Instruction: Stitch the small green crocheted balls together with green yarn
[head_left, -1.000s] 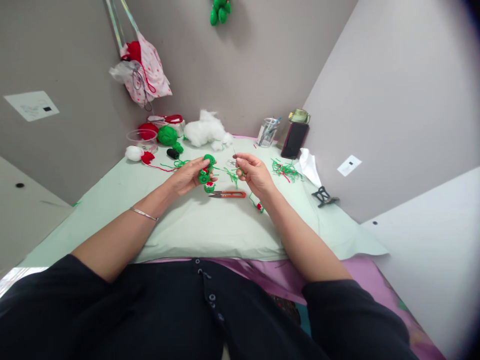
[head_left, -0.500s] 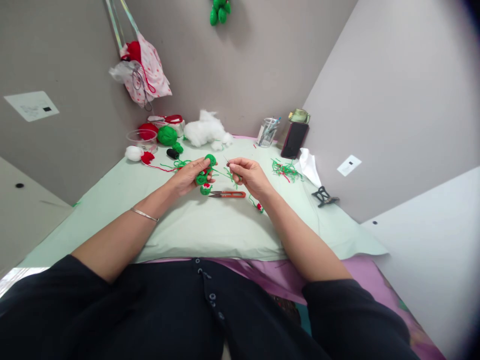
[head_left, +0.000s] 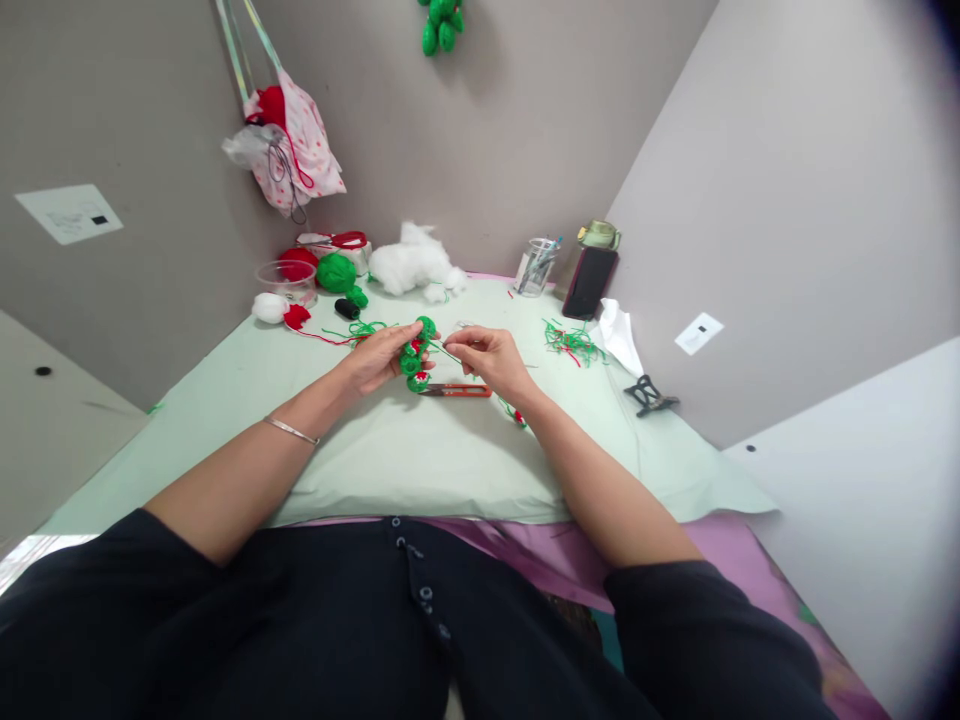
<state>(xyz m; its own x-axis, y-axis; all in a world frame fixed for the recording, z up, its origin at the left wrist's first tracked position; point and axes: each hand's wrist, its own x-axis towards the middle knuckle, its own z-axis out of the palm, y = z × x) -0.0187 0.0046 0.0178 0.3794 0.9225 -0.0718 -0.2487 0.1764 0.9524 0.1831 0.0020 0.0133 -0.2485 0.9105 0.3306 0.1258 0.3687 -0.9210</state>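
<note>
My left hand (head_left: 381, 358) is closed around a small green crocheted toy (head_left: 410, 364) with red and white patches, gripping it from the left. A green yarn strand (head_left: 445, 351) runs from the toy to my right hand (head_left: 489, 358), whose thumb and fingers are pinched on it close by. A thin line juts out past the right knuckles; I cannot tell whether it is a needle. Just below the hands lie orange thread snips (head_left: 461, 391), partly behind the toy. A little red and green crocheted piece (head_left: 517, 415) rests under my right wrist.
White stuffing (head_left: 412, 262), a green yarn ball (head_left: 335, 272) and a clear tub (head_left: 286, 284) stand at the back left. Behind, to the right, are a pen cup (head_left: 537, 268) and a phone (head_left: 591, 282). Yarn scraps (head_left: 571, 342) and a black stand (head_left: 649, 396) lie at right.
My right hand has moved slightly left, nearer the toy, and turned, its needle no longer showing at the fingertips. The toy has shifted a little to the right in my left hand.
</note>
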